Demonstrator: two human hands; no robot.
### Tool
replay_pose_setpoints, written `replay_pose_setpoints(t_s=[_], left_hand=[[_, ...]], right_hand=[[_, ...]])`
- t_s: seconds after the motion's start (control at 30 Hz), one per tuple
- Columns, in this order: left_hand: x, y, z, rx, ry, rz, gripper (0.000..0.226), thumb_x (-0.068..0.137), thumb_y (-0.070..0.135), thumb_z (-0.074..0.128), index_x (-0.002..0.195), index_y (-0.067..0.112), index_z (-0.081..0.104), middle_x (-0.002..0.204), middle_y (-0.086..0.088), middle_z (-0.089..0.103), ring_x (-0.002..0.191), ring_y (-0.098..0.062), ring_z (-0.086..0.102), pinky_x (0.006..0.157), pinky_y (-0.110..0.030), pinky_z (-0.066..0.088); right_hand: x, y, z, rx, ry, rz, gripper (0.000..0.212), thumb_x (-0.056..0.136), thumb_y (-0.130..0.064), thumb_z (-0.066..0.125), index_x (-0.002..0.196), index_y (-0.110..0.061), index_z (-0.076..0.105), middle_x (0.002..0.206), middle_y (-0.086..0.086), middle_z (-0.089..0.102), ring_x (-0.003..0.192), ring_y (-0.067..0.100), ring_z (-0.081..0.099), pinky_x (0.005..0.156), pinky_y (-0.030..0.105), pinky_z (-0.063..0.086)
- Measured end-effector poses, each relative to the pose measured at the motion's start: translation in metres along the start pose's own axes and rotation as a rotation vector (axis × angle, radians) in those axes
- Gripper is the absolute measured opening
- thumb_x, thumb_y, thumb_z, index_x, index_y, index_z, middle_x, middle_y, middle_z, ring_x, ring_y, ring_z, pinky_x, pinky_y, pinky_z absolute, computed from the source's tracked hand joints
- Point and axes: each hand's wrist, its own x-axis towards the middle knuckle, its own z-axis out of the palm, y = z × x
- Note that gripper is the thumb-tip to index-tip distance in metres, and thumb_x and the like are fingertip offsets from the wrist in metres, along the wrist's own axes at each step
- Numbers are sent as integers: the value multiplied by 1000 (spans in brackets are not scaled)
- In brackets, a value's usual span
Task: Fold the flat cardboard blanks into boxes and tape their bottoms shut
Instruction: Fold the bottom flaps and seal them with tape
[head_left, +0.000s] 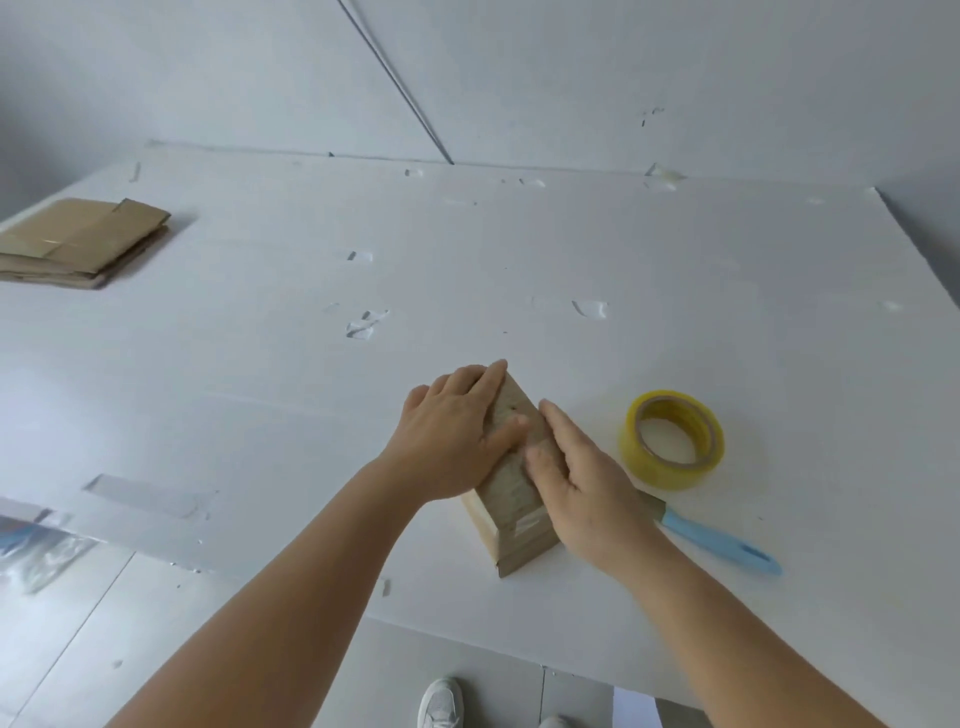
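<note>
Near table (260, 364) edge: left hand (457, 436) and right hand (576, 478) pressed flat-fingered on box (511, 478). Cardboard judged light, crushable (hold by side walls). Tape roll (671, 439) right.

Both hands flat on a small cardboard box (511, 483) on the white bench (675, 270): left hand (452, 441), right hand (587, 483) (tape roll (671, 439) just beside).
</note>
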Motion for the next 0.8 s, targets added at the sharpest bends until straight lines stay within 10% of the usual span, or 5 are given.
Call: replay_pose_setpoints(t_s=[0.23,0.33,0.47,0.7,0.8], left_hand=[[10,-6,-1,-484,174,-297,21,92,43,51,96,33,69,92,16,68,91,-8,62,69,-21,46],[10,-16,-1,-815,82,-393,29,95,42,47,86,35,74,94,12,72,96,-9,64,77,-21,47],[3,-29,4,-1120,-84,-481,47,96,56,37,103,25,72,106,5,72,110,-10,61,105,-31,39],[2,-25,8,-770,-14,-680,83,82,79,13,119,19,58,138,-8,42,129,-31,40,110,-45,31],[-2,-25,7,-877,-50,-611,74,76,79,25,113,23,57,129,-9,48,111,-28,55,99,-48,46]], right_hand=[[6,17,3,194,120,-14,39,101,-30,38,139,-27,45,53,-19,44,52,0,41,58,12,37],[8,21,3,332,118,32,36,100,-32,40,134,-31,51,60,-23,52,59,-5,49,64,5,39],[8,27,2,528,8,98,35,101,-35,38,133,-29,53,125,-21,61,121,-7,48,109,24,32],[4,20,-2,270,30,172,44,98,-49,27,70,-34,56,63,-29,57,70,-15,52,70,-4,33],[0,17,-2,273,-29,75,27,97,-50,35,95,-40,60,90,-28,62,90,-10,55,91,13,40]])
